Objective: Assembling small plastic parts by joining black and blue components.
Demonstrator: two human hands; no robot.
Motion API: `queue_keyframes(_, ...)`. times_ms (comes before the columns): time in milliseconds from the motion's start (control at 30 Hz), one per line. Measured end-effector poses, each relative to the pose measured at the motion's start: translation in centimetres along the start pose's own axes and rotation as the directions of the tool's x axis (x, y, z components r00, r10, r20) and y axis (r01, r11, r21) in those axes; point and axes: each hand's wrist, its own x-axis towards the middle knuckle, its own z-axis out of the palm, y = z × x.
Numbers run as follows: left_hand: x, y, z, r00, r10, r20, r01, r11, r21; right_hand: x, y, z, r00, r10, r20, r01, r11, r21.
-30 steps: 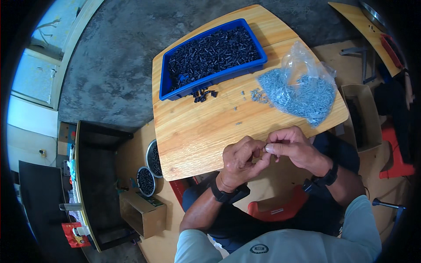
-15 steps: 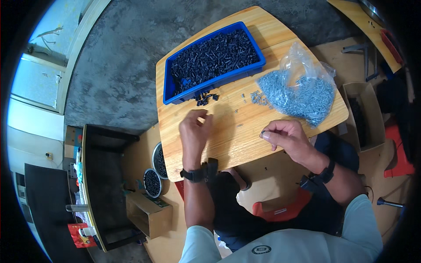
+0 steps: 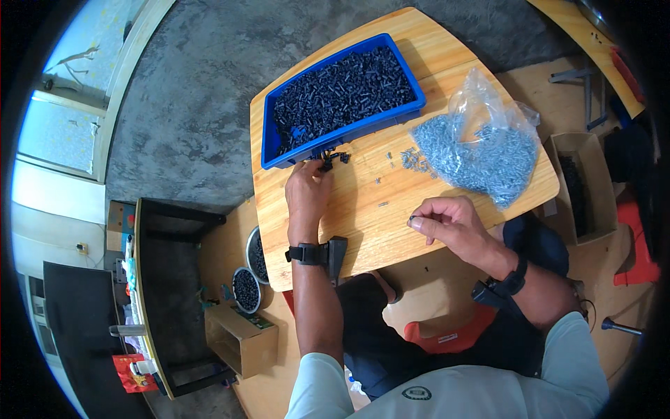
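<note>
My left hand [image 3: 307, 192] reaches to a small heap of black plastic parts [image 3: 340, 158] in front of a blue tray [image 3: 349, 130]. Its fingers curl down onto the heap; what lies between the tips, if anything, is hidden. The tray is filled with short black tubular parts [image 3: 342, 87]. Over the table's near edge, my right hand [image 3: 453, 222] pinches a small dark piece [image 3: 411, 219] between thumb and forefinger. Beyond it lies a clear plastic bag [image 3: 481, 150] of small silvery screws, with loose screws [image 3: 415, 159] spilling beside its left side.
The wooden table [image 3: 307, 241] bears a few single screws [image 3: 382, 204] between my hands. Two metal bowls [image 3: 246, 290] of dark parts and an open cardboard box [image 3: 241, 342] stand on the floor at left. Another carton [image 3: 604, 185] stands at right, near a red stool [image 3: 631, 241].
My left hand has moved forward from the bare tabletop to the heap of black parts, its fingers now down on it. My right hand keeps its pinch and has shifted only slightly.
</note>
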Motion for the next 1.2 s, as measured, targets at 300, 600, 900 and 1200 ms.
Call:
queue_keyframes(300,-0.5,0.3,0.0,0.994,-0.082,0.071,0.085,0.995,-0.049,0.2,0.2,-0.3,1.000,0.013,0.005,-0.014,0.996,0.084)
queue_keyframes(600,-0.4,2.8,-0.4,0.998,-0.016,0.057,0.018,0.999,-0.040,0.3,0.3,-0.1,1.000,0.005,0.002,-0.005,0.999,0.053)
queue_keyframes(900,-0.8,1.2,-1.1,0.997,-0.077,-0.013,0.076,0.996,-0.056,0.1,0.3,-0.5,1.000,0.024,0.001,-0.024,0.998,0.052)
queue_keyframes(1200,-1.3,2.3,-1.5,0.993,-0.084,0.083,0.088,0.995,-0.046,0.2,0.4,-0.4,1.000,0.030,0.002,-0.030,0.997,0.065)
